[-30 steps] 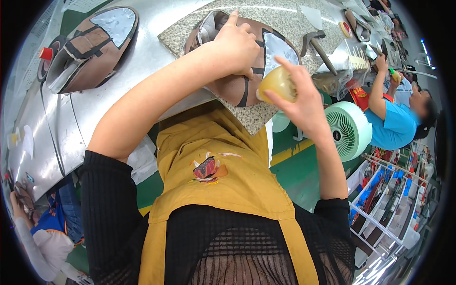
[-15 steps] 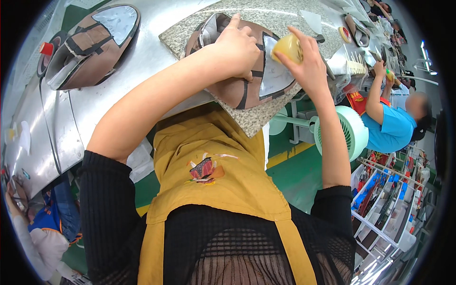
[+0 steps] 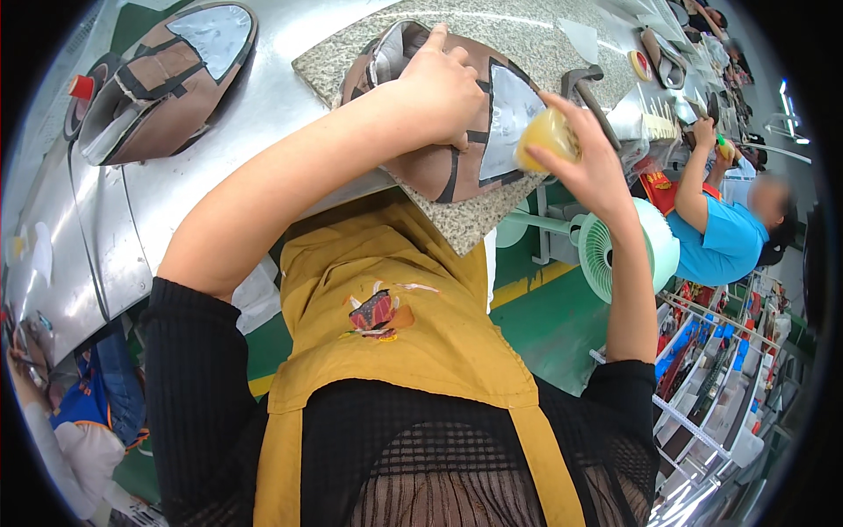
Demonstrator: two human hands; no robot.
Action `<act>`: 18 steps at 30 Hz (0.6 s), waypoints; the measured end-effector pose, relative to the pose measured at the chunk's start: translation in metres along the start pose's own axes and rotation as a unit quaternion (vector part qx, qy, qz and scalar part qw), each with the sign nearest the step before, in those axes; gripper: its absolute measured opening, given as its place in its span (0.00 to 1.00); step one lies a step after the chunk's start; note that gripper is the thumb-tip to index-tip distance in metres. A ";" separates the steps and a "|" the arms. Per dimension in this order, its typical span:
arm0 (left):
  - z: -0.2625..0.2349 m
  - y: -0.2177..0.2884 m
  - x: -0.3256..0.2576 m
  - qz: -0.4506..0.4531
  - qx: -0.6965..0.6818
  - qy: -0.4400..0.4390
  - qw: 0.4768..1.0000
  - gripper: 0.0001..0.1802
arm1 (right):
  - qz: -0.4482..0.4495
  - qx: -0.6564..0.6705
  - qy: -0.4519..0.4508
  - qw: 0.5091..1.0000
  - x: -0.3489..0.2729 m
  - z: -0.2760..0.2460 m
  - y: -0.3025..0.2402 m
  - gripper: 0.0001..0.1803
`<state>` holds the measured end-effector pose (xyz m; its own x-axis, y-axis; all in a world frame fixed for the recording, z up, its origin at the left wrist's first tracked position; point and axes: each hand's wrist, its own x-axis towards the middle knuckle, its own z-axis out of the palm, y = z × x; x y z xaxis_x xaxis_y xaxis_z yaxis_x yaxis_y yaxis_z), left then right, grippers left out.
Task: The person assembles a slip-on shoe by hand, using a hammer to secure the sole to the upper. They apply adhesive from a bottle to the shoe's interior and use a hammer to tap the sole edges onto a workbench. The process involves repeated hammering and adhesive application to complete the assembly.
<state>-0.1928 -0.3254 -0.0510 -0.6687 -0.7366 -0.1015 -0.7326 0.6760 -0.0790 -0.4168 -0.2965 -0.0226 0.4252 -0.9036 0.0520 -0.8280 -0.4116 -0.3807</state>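
Note:
A brown shoe upper (image 3: 457, 180) with black tape strips and a pale silvery toe panel lies on the speckled stone slab (image 3: 461, 226). My left hand (image 3: 439, 92) is closed over its middle, fingers bent across the collar side and thumb against the near side, holding it down. Just off the toe panel's right edge, my right hand (image 3: 580, 154) grips a squat, translucent yellow bottle (image 3: 549, 139), tipped toward the panel. Whether its tip touches the panel I cannot tell. Behind that hand rests a hammer (image 3: 587, 83) with a dark curved head.
At the left on the metal table (image 3: 193, 215) lies a similar brown upper (image 3: 167, 88), beside a red-capped object (image 3: 82, 87). A tape roll (image 3: 641, 65) sits far right. Below the slab's right side is a green fan (image 3: 628, 250). A co-worker in blue (image 3: 720, 233) works beyond.
My right hand has moved right and toward me with the yellow bottle, off the toe panel. More of the hammer now shows. My left hand and the upper have stayed put.

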 end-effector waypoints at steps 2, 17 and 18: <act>0.002 0.000 0.001 0.005 0.000 0.015 1.000 0.29 | 0.005 0.070 -0.021 0.997 -0.004 0.000 -0.002 0.33; -0.001 0.000 0.001 -0.005 0.006 -0.020 1.000 0.31 | -0.028 0.107 -0.072 0.991 0.025 -0.003 0.000 0.32; -0.002 0.000 0.001 -0.006 0.005 -0.022 1.000 0.31 | -0.013 0.162 -0.075 0.984 0.024 -0.005 0.003 0.32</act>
<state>-0.1936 -0.3267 -0.0493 -0.6536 -0.7432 -0.1433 -0.7391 0.6675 -0.0907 -0.4110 -0.3201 -0.0181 0.5140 -0.8556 -0.0618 -0.6662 -0.3527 -0.6571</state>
